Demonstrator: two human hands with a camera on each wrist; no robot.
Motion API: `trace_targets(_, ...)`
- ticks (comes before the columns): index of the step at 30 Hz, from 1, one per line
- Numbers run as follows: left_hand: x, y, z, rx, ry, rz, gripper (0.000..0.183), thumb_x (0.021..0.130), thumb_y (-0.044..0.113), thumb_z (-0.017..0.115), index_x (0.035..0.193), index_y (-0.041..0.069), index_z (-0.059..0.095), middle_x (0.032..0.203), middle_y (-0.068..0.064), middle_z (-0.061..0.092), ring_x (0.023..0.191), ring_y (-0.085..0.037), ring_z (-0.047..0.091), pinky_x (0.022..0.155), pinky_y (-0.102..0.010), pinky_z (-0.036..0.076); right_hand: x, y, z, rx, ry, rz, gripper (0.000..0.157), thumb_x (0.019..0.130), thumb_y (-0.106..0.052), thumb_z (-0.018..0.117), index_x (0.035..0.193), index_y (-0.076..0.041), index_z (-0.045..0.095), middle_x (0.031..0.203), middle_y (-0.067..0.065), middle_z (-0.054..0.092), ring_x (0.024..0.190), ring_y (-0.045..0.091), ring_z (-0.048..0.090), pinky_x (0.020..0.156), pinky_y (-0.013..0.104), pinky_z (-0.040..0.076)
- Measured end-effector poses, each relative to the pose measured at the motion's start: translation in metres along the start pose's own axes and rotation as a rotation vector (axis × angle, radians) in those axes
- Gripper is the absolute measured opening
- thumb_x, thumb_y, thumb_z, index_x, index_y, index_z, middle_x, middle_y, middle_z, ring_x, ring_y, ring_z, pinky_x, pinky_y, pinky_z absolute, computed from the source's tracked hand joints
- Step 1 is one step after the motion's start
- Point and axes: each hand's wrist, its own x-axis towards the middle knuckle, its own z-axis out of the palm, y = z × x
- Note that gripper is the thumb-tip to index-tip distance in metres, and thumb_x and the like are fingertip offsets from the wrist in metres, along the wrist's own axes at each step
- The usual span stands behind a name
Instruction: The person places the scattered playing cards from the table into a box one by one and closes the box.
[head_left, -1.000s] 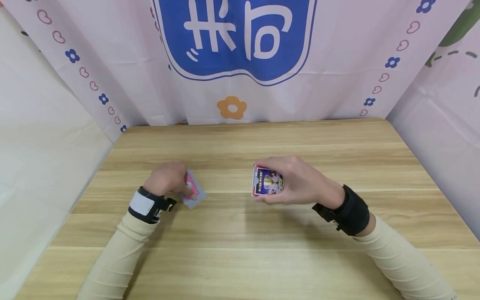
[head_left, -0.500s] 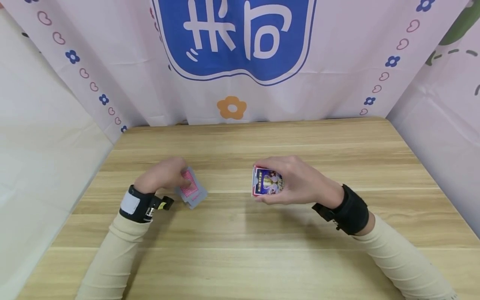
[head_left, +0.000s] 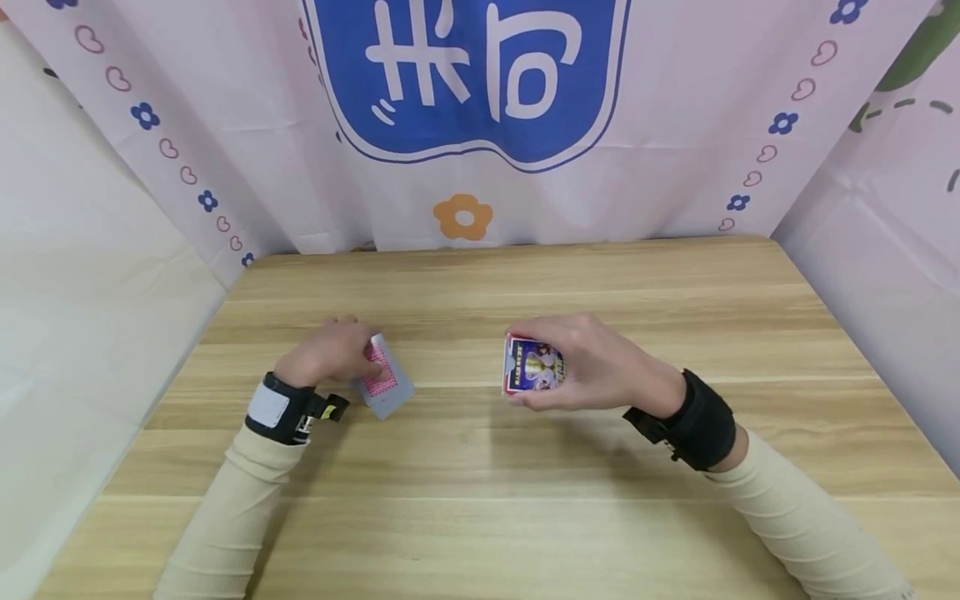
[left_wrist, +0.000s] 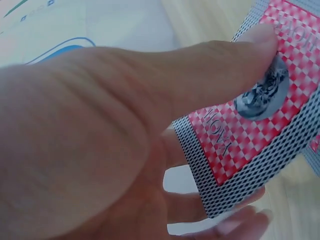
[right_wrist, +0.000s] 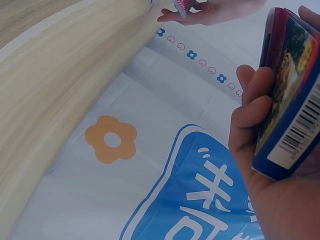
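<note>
A white printed cloth (head_left: 262,183) hangs directly behind the wooden surface (head_left: 480,517), with an orange flower (head_left: 445,218) just above the far edge; pale sheets flank both sides. Black bands (head_left: 697,421) circle both wrists over cream sleeves (head_left: 810,517). On the left of the surface, the left grip (head_left: 326,354) pinches red-and-grey patterned cards (head_left: 390,385), the thumb lying across the top card's back and covering part of its round picture. Well apart, near the middle, the right grip (head_left: 600,367) is closed around a blue card box (head_left: 534,365), its fingers hiding one end.

The card back carries letters starting "YAO", the rest unclear. The box shows small yellow characters, too small to read, above a gold trophy, plus a barcode (right_wrist: 297,132) on one side. Large white characters fill the cloth's blue emblem (head_left: 465,129).
</note>
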Motion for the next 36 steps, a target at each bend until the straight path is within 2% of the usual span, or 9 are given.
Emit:
trace_targets(3, 0.0, -0.002, 0.0, 0.008, -0.001, 0.039, 0.055, 0.085, 0.027, 0.07, 0.128, -0.002, 0.052, 0.105, -0.02, 0.056, 0.101, -0.039, 0.044, 0.082, -0.054, 0.042, 0.001, 0.0, 0.0, -0.002, -0.005, 0.004, 0.063, 0.071, -0.038, 0.078, 0.118, -0.002, 0.057, 0.098, 0.006, 0.066, 0.077, 0.003, 0.058, 0.058, 0.021, 0.055)
trace_targets(6, 0.002, -0.003, -0.002, -0.076, -0.05, 0.072, 0.038, 0.088, 0.019, 0.067, 0.118, -0.002, 0.057, 0.09, -0.013, 0.059, 0.084, -0.029, 0.052, 0.07, -0.043, 0.046, 0.001, 0.0, 0.001, -0.001, -0.011, 0.012, 0.063, 0.071, -0.038, 0.078, 0.119, -0.003, 0.057, 0.098, 0.005, 0.066, 0.076, 0.002, 0.058, 0.058, 0.02, 0.054)
trace_targets(10, 0.003, -0.002, -0.005, -0.198, -0.085, 0.1, 0.036, 0.087, 0.006, 0.064, 0.12, -0.005, 0.054, 0.078, -0.008, 0.053, 0.066, -0.018, 0.05, 0.054, -0.031, 0.041, 0.0, 0.0, 0.001, 0.012, -0.015, 0.011, 0.064, 0.071, -0.037, 0.078, 0.12, -0.002, 0.056, 0.099, 0.006, 0.066, 0.076, 0.004, 0.059, 0.059, 0.021, 0.055)
trace_targets(12, 0.005, -0.003, -0.005, -0.212, -0.063, 0.111, 0.044, 0.086, 0.004, 0.064, 0.126, -0.005, 0.049, 0.08, -0.008, 0.052, 0.067, -0.019, 0.049, 0.053, -0.03, 0.041, 0.0, 0.0, 0.001, 0.019, -0.017, 0.008, 0.064, 0.071, -0.036, 0.079, 0.121, -0.001, 0.056, 0.1, 0.007, 0.066, 0.076, 0.005, 0.059, 0.059, 0.021, 0.055)
trace_targets(20, 0.024, -0.009, 0.013, -0.268, 0.068, 0.078, 0.042, 0.084, 0.012, 0.071, 0.118, 0.002, 0.048, 0.09, -0.013, 0.055, 0.075, -0.023, 0.054, 0.057, -0.033, 0.047, 0.0, 0.001, 0.002, 0.02, -0.027, 0.012, 0.063, 0.072, -0.034, 0.078, 0.121, -0.001, 0.055, 0.102, 0.007, 0.066, 0.078, 0.005, 0.059, 0.06, 0.022, 0.055)
trace_targets(23, 0.029, -0.01, 0.016, -0.335, 0.105, 0.103, 0.029, 0.084, 0.015, 0.071, 0.106, 0.004, 0.056, 0.09, -0.012, 0.059, 0.075, -0.022, 0.056, 0.059, -0.034, 0.049, 0.001, 0.0, 0.001, 0.02, -0.025, 0.009, 0.064, 0.072, -0.034, 0.078, 0.121, -0.001, 0.056, 0.101, 0.007, 0.066, 0.078, 0.004, 0.058, 0.059, 0.021, 0.055)
trace_targets(27, 0.029, -0.009, 0.015, -0.416, 0.103, 0.155, 0.009, 0.089, 0.017, 0.066, 0.09, 0.009, 0.062, 0.08, -0.007, 0.061, 0.069, -0.019, 0.057, 0.057, -0.033, 0.048, 0.002, 0.001, 0.001, 0.013, -0.027, 0.012, 0.064, 0.072, -0.035, 0.078, 0.121, -0.001, 0.056, 0.1, 0.007, 0.066, 0.077, 0.004, 0.058, 0.059, 0.021, 0.055)
trace_targets(32, 0.025, -0.004, 0.008, -0.482, 0.08, 0.188, 0.015, 0.094, 0.02, 0.06, 0.084, 0.009, 0.061, 0.069, -0.003, 0.054, 0.059, -0.015, 0.052, 0.05, -0.03, 0.042, 0.001, 0.001, 0.001, 0.009, -0.033, 0.022, 0.064, 0.072, -0.036, 0.078, 0.121, -0.002, 0.055, 0.101, 0.006, 0.066, 0.078, 0.004, 0.058, 0.059, 0.022, 0.055)
trace_targets(36, 0.019, 0.004, 0.004, -0.469, 0.117, 0.21, 0.018, 0.096, 0.023, 0.057, 0.085, 0.008, 0.057, 0.068, -0.003, 0.051, 0.057, -0.017, 0.051, 0.048, -0.029, 0.042, 0.001, 0.001, 0.002, 0.007, -0.029, 0.024, 0.063, 0.072, -0.036, 0.078, 0.12, -0.002, 0.056, 0.1, 0.006, 0.066, 0.077, 0.003, 0.058, 0.059, 0.021, 0.055)
